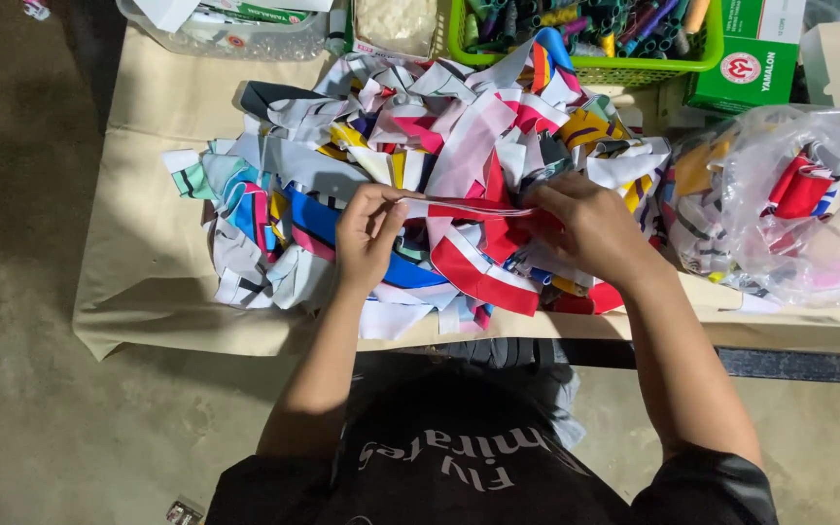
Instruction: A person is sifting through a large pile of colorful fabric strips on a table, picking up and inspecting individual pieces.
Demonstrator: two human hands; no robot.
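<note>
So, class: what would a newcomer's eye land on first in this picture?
First, the big heap of colourful fabric scraps in the middle of the paper-covered table. Over it, the left hand and right hand stretch a thin strip between them. At the right sits a clear plastic bag of more scraps, with a green basket of spools behind.

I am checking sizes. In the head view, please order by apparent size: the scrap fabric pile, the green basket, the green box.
1. scrap fabric pile
2. green basket, cut off by the frame edge, so only its visible part counts
3. green box, also cropped
</note>
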